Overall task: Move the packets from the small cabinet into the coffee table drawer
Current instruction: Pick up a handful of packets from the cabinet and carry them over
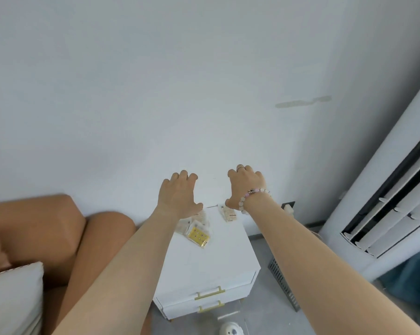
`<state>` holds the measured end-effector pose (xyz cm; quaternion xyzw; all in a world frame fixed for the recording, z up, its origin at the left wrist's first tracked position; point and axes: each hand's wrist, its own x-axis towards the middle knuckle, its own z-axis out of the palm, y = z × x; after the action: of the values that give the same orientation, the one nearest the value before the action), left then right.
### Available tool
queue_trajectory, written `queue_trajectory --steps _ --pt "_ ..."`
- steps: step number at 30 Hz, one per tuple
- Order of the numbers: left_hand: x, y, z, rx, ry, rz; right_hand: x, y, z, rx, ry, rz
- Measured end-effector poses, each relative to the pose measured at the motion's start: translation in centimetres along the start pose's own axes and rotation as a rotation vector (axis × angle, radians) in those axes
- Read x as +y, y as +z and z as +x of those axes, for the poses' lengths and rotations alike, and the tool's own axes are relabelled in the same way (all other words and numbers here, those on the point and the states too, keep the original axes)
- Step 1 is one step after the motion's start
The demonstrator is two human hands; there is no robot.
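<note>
A small white boxy cabinet (218, 247) stands on the grey floor (264, 298) against the pale wall (155, 93). Its upper drawer (228, 284) and lower drawer (192, 308) are both shut, and each has a slim gold bar handle (209, 293). The packets lie on its flat top. A bright yellow flat rectangular packet (199, 236) with small printed dots lies tilted near the left edge, touching the near side of a loose heap of pale cream packets (196, 220) that overlap one another; the heap's far part is hidden. Apart from these, towards the back right of the top, a single pale cream packet with orange print (229, 213) lies flat on its own
</note>
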<state>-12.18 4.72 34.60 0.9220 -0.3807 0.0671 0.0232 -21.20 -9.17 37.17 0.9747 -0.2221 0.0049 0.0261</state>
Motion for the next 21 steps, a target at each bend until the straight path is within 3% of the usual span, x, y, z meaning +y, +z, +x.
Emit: queue_trajectory --steps 12,21 --pt "-3.6 5.7 11.4 -0.124 -0.176 0.019 1.8 4.5 16.4 -0.078 -0.148 0.000" --pt "-4.5 15.6 13.4 -0.349 -0.309 -0.154 2.9 14.3 21.7 -0.344 -0.172 -0.029"
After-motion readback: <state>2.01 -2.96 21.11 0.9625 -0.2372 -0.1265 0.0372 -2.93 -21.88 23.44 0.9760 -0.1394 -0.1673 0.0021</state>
